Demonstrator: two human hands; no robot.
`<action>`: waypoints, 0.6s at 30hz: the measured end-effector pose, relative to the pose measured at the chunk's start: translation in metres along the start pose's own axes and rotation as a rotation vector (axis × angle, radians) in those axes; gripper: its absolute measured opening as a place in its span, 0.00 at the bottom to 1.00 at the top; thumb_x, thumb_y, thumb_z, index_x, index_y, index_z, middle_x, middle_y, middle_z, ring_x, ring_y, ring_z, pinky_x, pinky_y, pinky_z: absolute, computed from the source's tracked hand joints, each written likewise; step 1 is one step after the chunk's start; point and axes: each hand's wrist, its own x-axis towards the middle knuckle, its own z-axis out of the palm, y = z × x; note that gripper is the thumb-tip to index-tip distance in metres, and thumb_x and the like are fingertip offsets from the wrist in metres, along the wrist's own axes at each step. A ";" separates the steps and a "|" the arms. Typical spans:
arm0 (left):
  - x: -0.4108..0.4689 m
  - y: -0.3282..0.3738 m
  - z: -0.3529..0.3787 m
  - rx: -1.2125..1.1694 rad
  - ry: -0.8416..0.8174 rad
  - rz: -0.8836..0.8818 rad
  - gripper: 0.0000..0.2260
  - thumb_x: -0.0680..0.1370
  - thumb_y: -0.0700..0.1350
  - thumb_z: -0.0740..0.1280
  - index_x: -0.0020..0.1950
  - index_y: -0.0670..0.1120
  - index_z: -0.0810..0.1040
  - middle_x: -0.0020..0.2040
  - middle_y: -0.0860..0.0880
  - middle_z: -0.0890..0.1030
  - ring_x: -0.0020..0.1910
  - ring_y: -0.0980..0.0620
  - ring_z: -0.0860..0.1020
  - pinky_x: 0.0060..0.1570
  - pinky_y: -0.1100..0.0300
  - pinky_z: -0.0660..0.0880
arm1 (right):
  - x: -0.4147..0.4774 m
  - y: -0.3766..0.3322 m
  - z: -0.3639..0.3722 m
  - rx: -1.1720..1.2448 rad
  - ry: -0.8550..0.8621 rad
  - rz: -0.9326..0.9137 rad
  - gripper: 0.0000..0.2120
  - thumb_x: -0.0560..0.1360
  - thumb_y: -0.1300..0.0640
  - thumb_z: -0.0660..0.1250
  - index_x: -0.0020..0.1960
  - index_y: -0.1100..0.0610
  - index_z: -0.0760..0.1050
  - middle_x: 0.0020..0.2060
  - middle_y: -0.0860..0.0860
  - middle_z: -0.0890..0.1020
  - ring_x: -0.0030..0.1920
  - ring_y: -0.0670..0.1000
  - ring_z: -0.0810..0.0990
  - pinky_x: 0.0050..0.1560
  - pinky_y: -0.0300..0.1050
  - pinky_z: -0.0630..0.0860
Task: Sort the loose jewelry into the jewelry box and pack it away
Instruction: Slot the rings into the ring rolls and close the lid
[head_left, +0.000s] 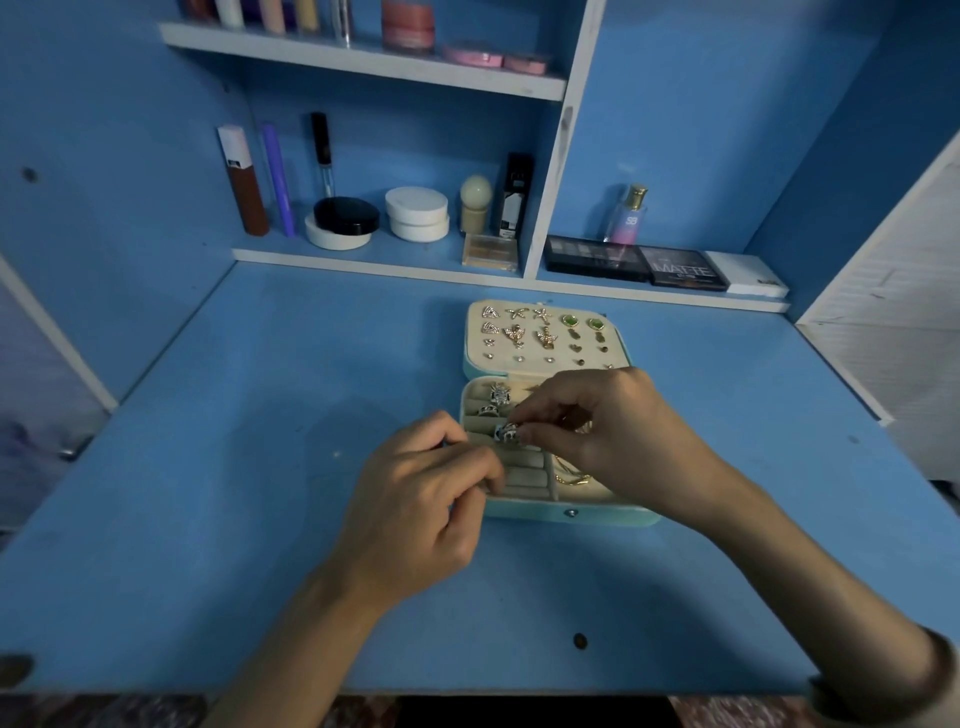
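Left hand (426, 499) sits curled at the near-left edge of the jewelry box (571, 514), probably steadying it; whether its fingertips pinch anything, I cannot tell. Just right, a silver ring (508, 432) hovers over the ring rolls (524, 475), pinched by the right hand (597, 421) and tipped down, likely to slot between cushions. Behind, the open lid (532, 370) lies flat on the blue surface (260, 467) — earrings (545, 338) pinned in rows, pairs together.

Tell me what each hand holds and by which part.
The right hand pinches a silver patterned ring by its right side. The left hand curls its fingers at the left edge of the turquoise jewelry box; what they grip cannot be told.
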 end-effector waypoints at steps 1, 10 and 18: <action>0.000 0.000 0.000 0.002 -0.003 0.005 0.12 0.70 0.35 0.57 0.32 0.42 0.79 0.31 0.50 0.75 0.33 0.56 0.71 0.30 0.59 0.68 | 0.000 -0.001 0.001 0.002 -0.016 -0.007 0.04 0.70 0.59 0.73 0.45 0.54 0.84 0.37 0.47 0.84 0.40 0.42 0.78 0.43 0.36 0.75; 0.000 0.000 0.000 -0.004 -0.016 0.013 0.12 0.70 0.35 0.57 0.32 0.42 0.77 0.30 0.48 0.74 0.33 0.55 0.70 0.32 0.58 0.67 | -0.003 -0.006 0.011 -0.115 -0.108 -0.082 0.05 0.71 0.63 0.70 0.45 0.57 0.83 0.35 0.42 0.78 0.37 0.33 0.73 0.41 0.23 0.66; 0.000 -0.001 0.000 0.009 -0.022 0.030 0.11 0.69 0.35 0.57 0.30 0.41 0.75 0.29 0.49 0.73 0.33 0.54 0.68 0.33 0.58 0.66 | -0.004 -0.008 0.015 -0.190 -0.190 -0.126 0.04 0.69 0.67 0.66 0.40 0.60 0.78 0.34 0.45 0.75 0.35 0.44 0.71 0.38 0.35 0.68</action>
